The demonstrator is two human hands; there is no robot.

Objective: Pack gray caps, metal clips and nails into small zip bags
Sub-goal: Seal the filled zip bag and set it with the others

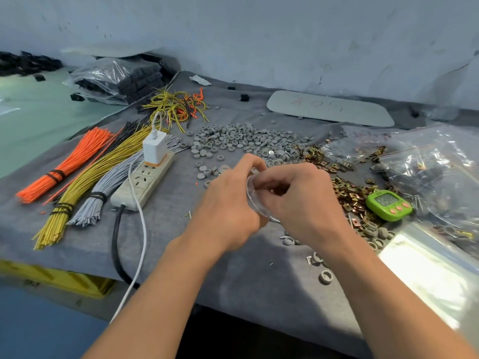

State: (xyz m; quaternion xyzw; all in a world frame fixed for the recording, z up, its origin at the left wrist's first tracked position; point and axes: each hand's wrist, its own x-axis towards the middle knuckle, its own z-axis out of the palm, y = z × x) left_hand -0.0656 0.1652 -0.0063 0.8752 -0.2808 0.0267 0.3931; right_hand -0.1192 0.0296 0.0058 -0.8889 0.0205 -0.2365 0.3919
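You face a scuffed whitish wall (285, 35) rising straight behind the table's grey cloth (246, 294); bright light falls on that cloth's right side.

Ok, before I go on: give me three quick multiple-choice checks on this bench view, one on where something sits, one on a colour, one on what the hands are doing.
1. Where is the green timer?
A. On the power strip
B. At the person's right, by the metal clips
C. On the orange wire bundle

2. What colour is the wire bundle lying farthest to the person's left?
A. Orange
B. Blue
C. White

3. What are the left hand and right hand doing?
A. Resting flat on the cloth
B. Both holding a small clear bag between them
C. Unplugging the charger

Answers:
1 B, since the timer stands among the brass-coloured clips at the right.
2 A, since the outermost bundle is orange, next to the yellow and grey ones.
3 B, since both sets of fingers close on the clear bag above the cloth.
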